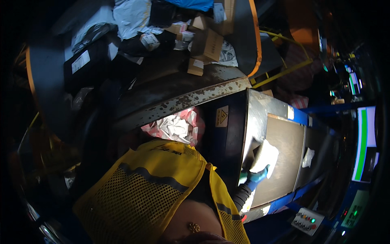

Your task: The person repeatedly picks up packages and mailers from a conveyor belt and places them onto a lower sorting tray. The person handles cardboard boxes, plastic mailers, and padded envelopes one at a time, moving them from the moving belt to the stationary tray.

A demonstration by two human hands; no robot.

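Note:
My right hand (258, 175), in a blue-green glove and dark sleeve, grips the lower end of a white package (265, 157). The package is brightly lit and overexposed, above the metal edge and dark belt of a conveyor. My left hand cannot be made out in the dark left part of the view. On the belt's farther section lies a small white packet (308, 157). Across the top, a dark sorting surface bears a brown cardboard box (207, 45), a smaller box (195, 67), a black parcel with a white label (80, 62) and several plastic mailing bags (132, 18).
A rusty metal rim (189, 99) edges the sorting surface. Below it, a red-and-white checked sack (198, 122) holds white packets. A control box (307, 221) with buttons stands lower right, near a lit screen (362, 143). A yellow rail (283, 73) runs behind the conveyor.

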